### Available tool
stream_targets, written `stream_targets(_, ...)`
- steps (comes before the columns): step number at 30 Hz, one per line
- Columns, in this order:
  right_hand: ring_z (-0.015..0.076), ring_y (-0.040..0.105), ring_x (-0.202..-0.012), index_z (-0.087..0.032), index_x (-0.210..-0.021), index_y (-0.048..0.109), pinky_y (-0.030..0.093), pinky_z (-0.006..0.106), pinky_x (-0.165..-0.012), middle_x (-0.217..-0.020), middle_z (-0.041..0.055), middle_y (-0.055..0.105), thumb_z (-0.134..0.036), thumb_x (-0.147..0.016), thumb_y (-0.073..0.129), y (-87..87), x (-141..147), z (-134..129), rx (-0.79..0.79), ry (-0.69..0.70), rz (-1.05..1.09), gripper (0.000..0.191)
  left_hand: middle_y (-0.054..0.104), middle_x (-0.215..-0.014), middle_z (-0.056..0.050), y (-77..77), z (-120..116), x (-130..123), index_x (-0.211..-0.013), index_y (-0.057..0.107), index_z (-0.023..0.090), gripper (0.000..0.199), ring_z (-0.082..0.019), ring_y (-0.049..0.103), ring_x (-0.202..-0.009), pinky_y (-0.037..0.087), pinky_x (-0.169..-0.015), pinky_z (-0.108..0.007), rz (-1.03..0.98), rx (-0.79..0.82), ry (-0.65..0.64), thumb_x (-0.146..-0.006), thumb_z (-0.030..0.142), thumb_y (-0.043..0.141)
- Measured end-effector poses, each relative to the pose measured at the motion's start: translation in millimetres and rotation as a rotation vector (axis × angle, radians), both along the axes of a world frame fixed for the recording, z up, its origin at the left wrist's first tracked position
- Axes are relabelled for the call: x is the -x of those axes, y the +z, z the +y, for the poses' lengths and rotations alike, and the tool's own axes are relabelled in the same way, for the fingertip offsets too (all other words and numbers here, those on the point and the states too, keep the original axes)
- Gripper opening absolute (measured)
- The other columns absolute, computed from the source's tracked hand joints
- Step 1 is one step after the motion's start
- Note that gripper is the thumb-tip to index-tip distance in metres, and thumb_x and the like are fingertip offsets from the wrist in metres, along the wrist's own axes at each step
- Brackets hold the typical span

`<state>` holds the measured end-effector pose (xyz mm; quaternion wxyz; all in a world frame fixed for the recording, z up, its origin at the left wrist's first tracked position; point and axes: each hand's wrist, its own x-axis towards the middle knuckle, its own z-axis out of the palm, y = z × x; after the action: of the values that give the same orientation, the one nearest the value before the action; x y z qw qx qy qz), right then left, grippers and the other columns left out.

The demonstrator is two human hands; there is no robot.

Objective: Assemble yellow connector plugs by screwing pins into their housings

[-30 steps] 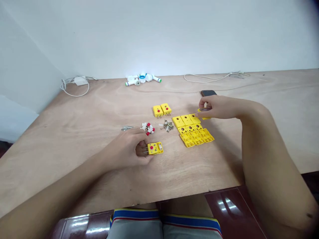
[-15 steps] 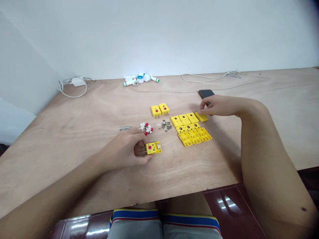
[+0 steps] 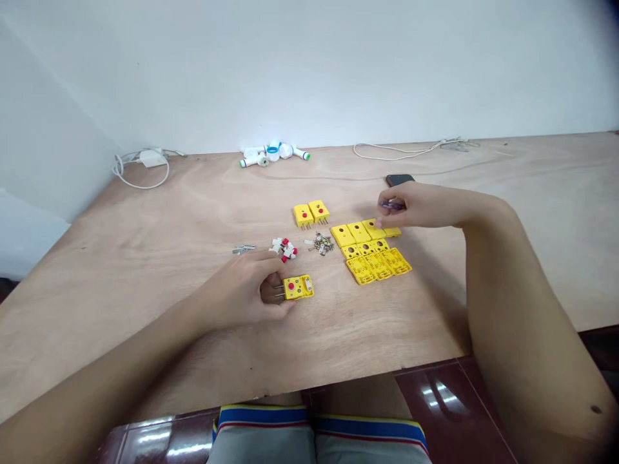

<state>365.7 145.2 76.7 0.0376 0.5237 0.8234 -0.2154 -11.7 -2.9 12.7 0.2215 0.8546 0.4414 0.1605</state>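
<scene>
My left hand (image 3: pixel 254 283) is closed around an open yellow plug (image 3: pixel 298 287), which lies on the table. Its two metal pins point left into the hand, and a red dot, screws and a white piece show on its face. Above the rows of yellow plug parts is my right hand (image 3: pixel 399 205), its fingers curled. Between them shows something purplish and blurred that I cannot make out. Under that hand are flat yellow covers (image 3: pixel 358 232), partly hidden at the right end. Nearer to me lie small yellow inserts (image 3: pixel 366 247) and hollow yellow shells (image 3: pixel 378 265).
Two closed yellow plugs (image 3: pixel 311 212) stand farther back. Loose screws (image 3: pixel 322 243), white and red pieces (image 3: pixel 284 248) and metal pins (image 3: pixel 243 249) lie mid-table. Behind are a dark phone (image 3: pixel 399 180), white-and-blue fittings (image 3: pixel 273 153), a white cable (image 3: pixel 401 156) and a white adapter (image 3: pixel 151 158).
My right hand has shifted slightly left from the end cover, which stays on the table, and a purplish thing now shows between its fingers. My left hand and its plug have not moved.
</scene>
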Motion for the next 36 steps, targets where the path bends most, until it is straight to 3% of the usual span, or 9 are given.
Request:
stream_targets(3, 0.0149, 0.038, -0.066, -0.024, -0.075, 0.046, 0.031, 0.034, -0.061, -0.074, -0.0031, 0.045, -0.051, -0.085, 0.085, 5.9, 23, -19, 0.267, 0.244, -0.004, 0.048, 0.065, -0.085, -0.002, -0.1, 0, 0, -0.087, 0.067, 0.021, 0.021, -0.02, 0.06, -0.082, 0.045, -0.072, -0.033, -0.001, 0.018, 0.002, -0.086, 0.038, 0.08)
stream_targets(6, 0.0144, 0.037, -0.065, -0.024, -0.074, 0.041, 0.031, 0.034, -0.059, -0.075, -0.0039, 0.043, -0.04, -0.077, 0.09, 6.0, 45, -37, 0.312, 0.374, -0.037, 0.051, 0.063, -0.083, -0.001, -0.2, 0, 0, -0.085, 0.065, 0.021, 0.019, -0.019, 0.059, -0.081, 0.043, -0.071, -0.032, -0.012, -0.01, -0.006, -0.084, 0.035, 0.079)
stream_targets(11, 0.017, 0.05, -0.062, -0.024, -0.075, 0.049, 0.033, 0.035, -0.053, -0.078, -0.0011, 0.058, -0.032, -0.074, 0.087, 3.2, 62, -53, 0.179, 0.405, -0.158, 0.039, 0.063, -0.082, -0.001, -0.4, 0, -1, -0.086, 0.066, 0.021, 0.019, -0.018, 0.059, -0.08, 0.041, -0.07, -0.031, -0.022, -0.036, -0.03, -0.086, 0.035, 0.079)
stream_targets(18, 0.0178, 0.048, -0.06, -0.025, -0.074, 0.051, 0.034, 0.036, -0.051, -0.075, -0.0008, 0.057, -0.035, -0.077, 0.087, 2.7, 63, -54, 0.171, 0.385, -0.178, 0.037, 0.062, -0.082, -0.001, -2.3, 1, -1, -0.09, 0.067, 0.022, 0.018, -0.018, 0.058, -0.079, 0.041, -0.069, -0.032, -0.029, -0.044, -0.035, -0.087, 0.036, 0.078)
stream_targets(21, 0.0178, 0.051, -0.064, -0.025, -0.078, 0.055, 0.039, 0.035, -0.055, -0.077, -0.0008, 0.057, -0.046, -0.086, 0.086, 4.1, 61, -52, 0.205, 0.425, -0.051, 0.038, 0.062, -0.083, -0.001, -1.2, 0, -1, -0.087, 0.065, 0.021, 0.021, -0.018, 0.057, -0.077, 0.041, -0.069, -0.033, -0.024, -0.055, -0.037, -0.089, 0.039, 0.077)
stream_targets(25, 0.0149, 0.047, -0.063, -0.024, -0.079, 0.056, 0.036, 0.033, -0.059, -0.075, -0.0017, 0.053, -0.066, -0.104, 0.069, 7.5, 59, -46, 0.186, 0.454, 0.207, 0.05, 0.061, -0.081, -0.001, 0.9, 0, -2, -0.081, 0.055, 0.022, 0.03, -0.017, 0.056, -0.076, 0.04, -0.068, -0.033, -0.013, -0.061, -0.047, -0.091, 0.041, 0.076)
stream_targets(31, 0.0147, 0.041, -0.062, -0.024, -0.073, 0.052, 0.031, 0.035, -0.059, -0.068, -0.0019, 0.045, -0.08, -0.105, 0.061, 9.4, 68, -46, -0.007, 0.274, 0.354, 0.064, 0.06, -0.084, -0.001, 1.5, 0, -2, -0.081, 0.05, 0.022, 0.032, -0.017, 0.054, -0.077, 0.039, -0.069, -0.034, 0.002, -0.06, -0.056, -0.092, 0.04, 0.074)
stream_targets(36, 0.0192, 0.045, -0.07, -0.027, -0.081, 0.053, 0.039, 0.037, -0.064, -0.076, 0.0007, 0.046, -0.079, -0.108, 0.053, -7.0, 93, -55, -0.157, 0.135, 0.872, 0.059, 0.062, -0.086, -0.002, 3.3, 0, -2, -0.083, 0.052, 0.022, 0.031, -0.019, 0.057, -0.08, 0.041, -0.073, -0.035, 0.022, -0.062, -0.078, -0.094, 0.042, 0.074)
